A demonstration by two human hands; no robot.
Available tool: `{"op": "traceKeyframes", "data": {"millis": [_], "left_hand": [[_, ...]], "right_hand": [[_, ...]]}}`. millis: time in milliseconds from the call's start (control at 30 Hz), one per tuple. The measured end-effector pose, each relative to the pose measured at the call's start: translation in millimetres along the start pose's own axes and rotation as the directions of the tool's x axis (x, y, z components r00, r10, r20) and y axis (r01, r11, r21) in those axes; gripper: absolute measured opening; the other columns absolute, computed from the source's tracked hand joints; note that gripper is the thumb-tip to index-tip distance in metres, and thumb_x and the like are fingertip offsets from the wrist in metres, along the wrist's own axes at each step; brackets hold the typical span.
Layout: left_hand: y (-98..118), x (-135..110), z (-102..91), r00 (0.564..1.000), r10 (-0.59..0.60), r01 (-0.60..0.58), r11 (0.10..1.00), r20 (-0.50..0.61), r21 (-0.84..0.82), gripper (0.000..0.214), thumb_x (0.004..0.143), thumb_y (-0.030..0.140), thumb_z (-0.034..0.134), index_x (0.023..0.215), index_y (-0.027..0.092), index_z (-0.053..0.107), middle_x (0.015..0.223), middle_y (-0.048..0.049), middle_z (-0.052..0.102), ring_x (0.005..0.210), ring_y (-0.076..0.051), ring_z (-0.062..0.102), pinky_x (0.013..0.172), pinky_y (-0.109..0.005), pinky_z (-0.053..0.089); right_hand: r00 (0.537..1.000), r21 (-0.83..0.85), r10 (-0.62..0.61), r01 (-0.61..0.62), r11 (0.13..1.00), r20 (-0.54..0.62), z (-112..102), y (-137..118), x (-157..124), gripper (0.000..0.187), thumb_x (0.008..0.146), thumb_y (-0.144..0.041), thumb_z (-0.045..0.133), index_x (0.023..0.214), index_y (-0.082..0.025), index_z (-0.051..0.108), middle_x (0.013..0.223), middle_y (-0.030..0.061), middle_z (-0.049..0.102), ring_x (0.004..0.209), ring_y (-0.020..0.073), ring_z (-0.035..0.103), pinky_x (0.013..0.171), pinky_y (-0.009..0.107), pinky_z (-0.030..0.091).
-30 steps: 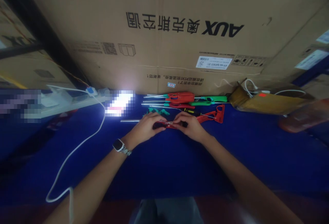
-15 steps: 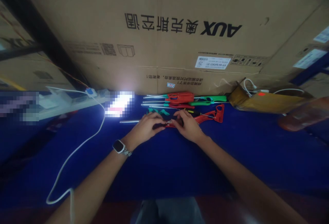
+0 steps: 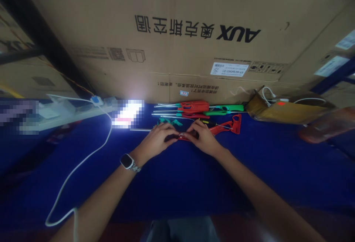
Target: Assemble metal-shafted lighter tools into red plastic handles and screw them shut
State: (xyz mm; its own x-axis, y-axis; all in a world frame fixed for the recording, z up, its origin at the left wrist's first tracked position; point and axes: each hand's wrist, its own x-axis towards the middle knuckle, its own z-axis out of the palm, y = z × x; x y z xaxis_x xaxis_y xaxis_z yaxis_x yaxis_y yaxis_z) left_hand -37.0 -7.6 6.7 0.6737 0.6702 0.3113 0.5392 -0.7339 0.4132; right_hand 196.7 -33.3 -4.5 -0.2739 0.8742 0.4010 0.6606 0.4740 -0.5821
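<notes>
- Curls fingers of left hand (image 3: 159, 139) round red casing (image 3: 184, 138) from 9 o'clock
- Touches it with right hand (image 3: 205, 138), 3 o'clock; can't tell if pinching
- Has lighters (image 3: 194, 106) at 12

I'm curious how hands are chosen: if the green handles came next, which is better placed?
Probably the right hand: nearer the green handles than the left hand, though both work at a red piece.

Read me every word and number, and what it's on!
"AUX", upside down on the big cardboard box.
"AUX", blurry, on the left box.
"奥克斯空调", big box.
"师傅您辛苦了!", big box.
"请在搬运时对我温柔些,谢谢您!", big box.
Too small or blurred: white label, small sticker, right labels, fine print.
</notes>
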Motion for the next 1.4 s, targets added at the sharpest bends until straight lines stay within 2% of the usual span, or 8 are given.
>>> {"op": "traceKeyframes", "data": {"millis": [133,300,533,733,867,1000,1167,1400], "left_hand": [[-1.1,-0.2,1.2,1.0,-0.016,0.016,1.0,0.013,-0.005,0.019,0.093,0.03,0.065,0.112,0.029,0.07,0.113,-0.0034,0.067,0.109,-0.024,0.06,0.094,-0.044,0.046],[-0.9,0.0,1.5,1.0,-0.017,0.017,1.0,0.008,-0.014,0.02,0.093,0.029,0.066,0.112,0.03,0.07,0.113,-0.0034,0.067,0.108,-0.024,0.059,0.094,-0.045,0.045],[-0.9,-0.6,0.5,1.0,-0.017,0.017,1.0,0.0,-0.026,0.021,0.093,0.028,0.065,0.113,0.03,0.07,0.112,-0.0037,0.067,0.108,-0.025,0.06,0.093,-0.044,0.047],[-1.5,0.2,2.7,0.999,0.034,-0.037,0.995,-0.041,-0.094,0.02,0.092,0.022,0.066,0.112,0.025,0.068,0.113,-0.0052,0.067,0.108,-0.023,0.062,0.095,-0.043,0.05],[-2.6,1.6,4.1,0.991,0.104,-0.115,0.986,-0.088,-0.125,0.018,0.093,0.019,0.063,0.108,0.025,0.071,0.114,-0.0061,0.066,0.107,-0.021,0.062,0.096,-0.041,0.051],[-3.8,2.1,4.5,0.989,0.105,-0.119,0.984,-0.103,-0.13,0.013,0.094,0.021,0.062,0.102,0.024,0.073,0.112,-0.0058,0.067,0.104,-0.021,0.063,0.093,-0.04,0.053],[-6.0,2.0,6.2,0.99,0.113,-0.124,0.984,-0.085,-0.126,0.01,0.093,0.022,0.064,0.097,0.022,0.073,0.109,-0.0061,0.067,0.101,-0.021,0.064,0.091,-0.04,0.053],[-5.6,2.1,7.3,0.989,0.119,-0.129,0.983,-0.085,-0.129,0.011,0.093,0.02,0.063,0.098,0.021,0.073,0.108,-0.0072,0.067,0.099,-0.021,0.064,0.089,-0.04,0.054]], "right_hand": [[0.999,0.109,0.023,-0.027,0.994,0.037,0.2,0.3,2.1,0.012,0.085,-0.025,0.073,0.081,-0.02,0.063,0.082,0.001,0.057,0.071,0.0143,0.055,0.065,0.028,0.045],[0.988,0.217,0.154,-0.153,0.964,0.012,4.0,0.6,1.6,0.013,0.079,-0.025,0.076,0.08,-0.02,0.064,0.081,-0.0002,0.06,0.065,0.0121,0.055,0.062,0.026,0.047],[0.994,0.122,0.105,-0.109,0.987,0.038,-3.9,-0.8,-0.5,0.009,0.089,-0.028,0.067,0.088,-0.021,0.072,0.083,0.0022,0.062,0.066,0.0134,0.057,0.064,0.028,0.047],[0.996,0.114,0.004,-0.014,0.993,0.084,-3.6,-0.4,-1.3,0.004,0.087,-0.022,0.068,0.085,-0.02,0.066,0.084,0.0015,0.058,0.064,0.012,0.053,0.059,0.026,0.043],[0.998,0.098,0.029,-0.034,0.995,0.055,-3.8,-5.2,-1.7,0.004,0.085,-0.018,0.068,0.084,-0.02,0.065,0.083,0.0007,0.056,0.06,0.0112,0.051,0.058,0.026,0.041],[0.997,0.051,0.056,-0.059,0.997,0.051,-4.9,-9.8,-0.7,0.004,0.084,-0.022,0.07,0.084,-0.02,0.066,0.08,0.0008,0.058,0.058,0.011,0.049,0.057,0.026,0.042],[0.991,0.096,0.105,-0.112,0.989,0.083,-7.0,-8.9,1.1,0.016,0.084,-0.036,0.072,0.084,-0.02,0.068,0.079,0.0014,0.06,0.06,0.012,0.051,0.057,0.027,0.042],[0.975,0.147,0.205,-0.217,0.965,0.091,-3.5,-10.1,4.0,0.017,0.08,-0.032,0.077,0.08,-0.018,0.067,0.073,-0.0011,0.061,0.058,0.0103,0.048,0.055,0.024,0.038]]}}
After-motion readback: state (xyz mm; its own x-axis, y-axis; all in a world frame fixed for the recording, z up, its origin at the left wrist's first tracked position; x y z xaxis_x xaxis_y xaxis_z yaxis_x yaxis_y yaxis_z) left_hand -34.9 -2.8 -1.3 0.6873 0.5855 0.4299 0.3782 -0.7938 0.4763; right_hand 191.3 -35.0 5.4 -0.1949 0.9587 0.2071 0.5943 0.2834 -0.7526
